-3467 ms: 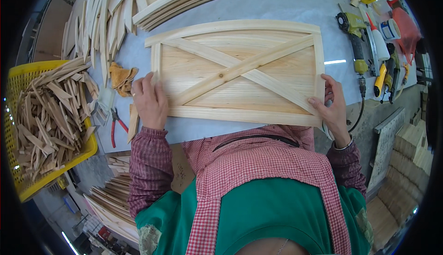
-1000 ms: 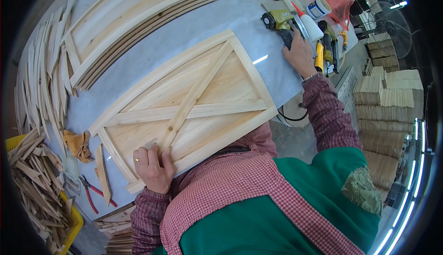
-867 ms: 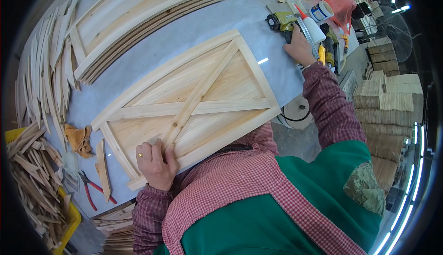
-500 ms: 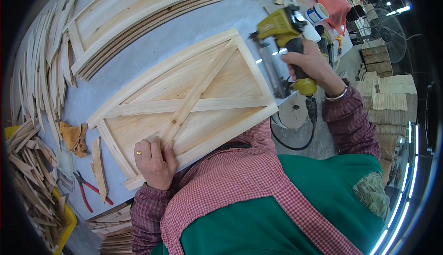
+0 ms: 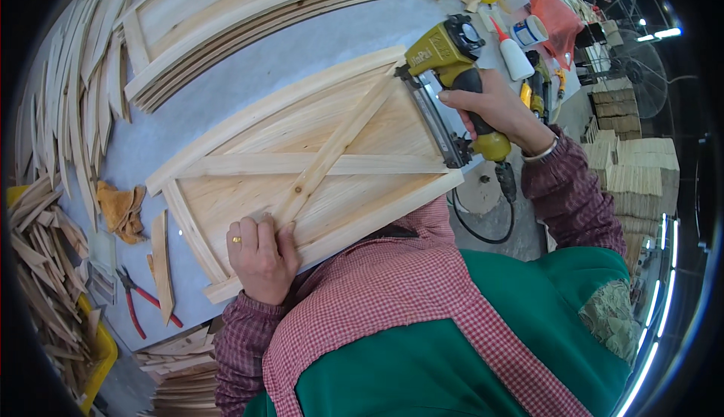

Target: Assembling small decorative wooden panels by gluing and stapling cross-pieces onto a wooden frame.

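Your R hand (image 5: 499,108), fingers wrapped round nail gun (image 5: 440,50), has brought it over panel (image 5: 362,142). L hand (image 5: 262,261): fingers half-curled atop panel, grip unclear.

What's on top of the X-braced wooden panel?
Crossed strips, plus the left hand at the near side. The nail gun in the right hand overlaps the panel's right end; contact unclear. Surface behind left hand and gun is covered.
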Available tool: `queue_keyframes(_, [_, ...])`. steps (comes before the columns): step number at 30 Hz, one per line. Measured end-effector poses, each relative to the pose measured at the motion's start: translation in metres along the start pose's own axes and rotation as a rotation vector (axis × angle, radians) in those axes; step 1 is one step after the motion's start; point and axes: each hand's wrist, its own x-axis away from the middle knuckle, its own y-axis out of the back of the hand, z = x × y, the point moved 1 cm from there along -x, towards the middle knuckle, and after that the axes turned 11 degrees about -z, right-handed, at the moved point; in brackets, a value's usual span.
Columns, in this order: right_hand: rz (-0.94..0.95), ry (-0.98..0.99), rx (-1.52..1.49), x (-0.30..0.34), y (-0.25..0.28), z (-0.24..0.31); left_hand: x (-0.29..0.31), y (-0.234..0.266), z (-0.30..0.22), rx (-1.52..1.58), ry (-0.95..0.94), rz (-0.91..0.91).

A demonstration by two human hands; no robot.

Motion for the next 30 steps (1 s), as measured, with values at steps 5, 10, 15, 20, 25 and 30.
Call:
queue_keyframes(5, [0.055,-0.004,-0.013,0.046,-0.031,0.027,0.0,0.0,0.002,-0.003,-0.01,0.003])
queue_keyframes(10, [0.232,0.003,0.001,0.071,-0.075,0.048,-0.001,-0.002,0.004,0.015,-0.032,-0.018])
queue_keyframes(15, [0.293,0.061,0.1,0.077,-0.092,0.048,0.002,0.002,0.006,0.02,-0.048,-0.028])
queue_keyframes(20, [0.308,0.15,0.101,0.082,-0.098,0.046,0.018,0.019,0.01,-0.037,0.047,0.036])
queue_keyframes(25, [0.343,0.084,0.101,0.11,-0.116,0.06,0.058,0.062,0.028,-0.125,0.049,-0.047])
queue_keyframes(30, [0.458,0.388,0.202,0.115,-0.148,0.067,0.086,0.057,0.044,-0.073,0.032,-0.061])
